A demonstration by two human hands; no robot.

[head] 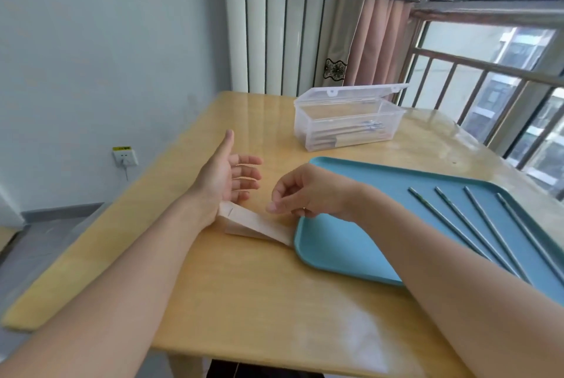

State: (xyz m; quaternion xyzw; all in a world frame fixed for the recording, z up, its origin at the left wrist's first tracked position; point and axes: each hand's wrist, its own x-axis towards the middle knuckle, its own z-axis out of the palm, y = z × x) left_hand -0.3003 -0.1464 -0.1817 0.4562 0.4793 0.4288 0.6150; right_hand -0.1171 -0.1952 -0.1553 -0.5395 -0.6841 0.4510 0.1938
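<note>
Left hand (pixel 225 176) spread empty, right hand (pixel 305 191) loosely curled, empty, over paper sleeve (pixel 259 224); I should pinch one end, keeping clear of tray (pixel 351 249).

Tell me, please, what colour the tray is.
The tray is light blue, seen best in the head view.

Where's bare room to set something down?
Free: the table nearest you, between both forearms; the strip between the left hand and the clear box; the tray, left half, short of the chopsticks. Crowded: around the paper sleeve, under the right hand at the tray's corner.
</note>
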